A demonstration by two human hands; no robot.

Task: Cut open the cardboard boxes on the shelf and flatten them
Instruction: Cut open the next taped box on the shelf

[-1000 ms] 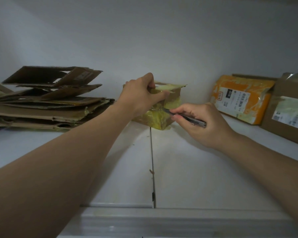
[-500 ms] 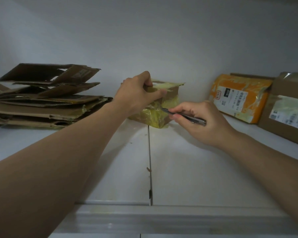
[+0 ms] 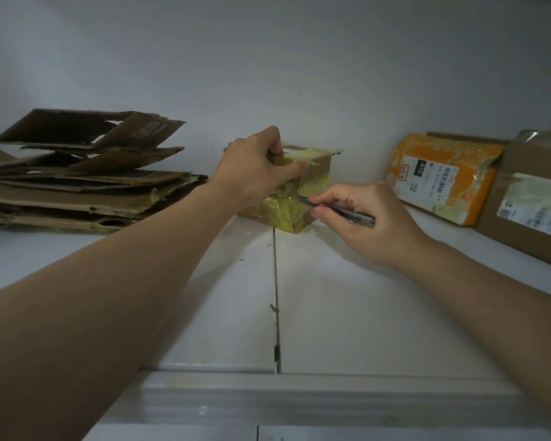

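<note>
Knife (image 3: 337,210) at box (image 3: 315,173) front edge; shelf (image 3: 363,313) open.

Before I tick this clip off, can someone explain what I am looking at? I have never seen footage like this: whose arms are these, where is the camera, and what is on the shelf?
There is no machine here. A person wears one wide-angle camera on the head, looking forward and down, so both bare arms reach in from the bottom of the picture. The surface is a white shelf against a white wall. The left hand grips the top of a small cardboard box wrapped in yellowish tape. The right hand holds a slim metal cutter with its tip against the box's taped side. To the left lies a pile of flattened cardboard. To the right stand an orange parcel with a printed label and, beside it, a larger brown box, partly cut off by the frame, both apparently unopened.
</note>
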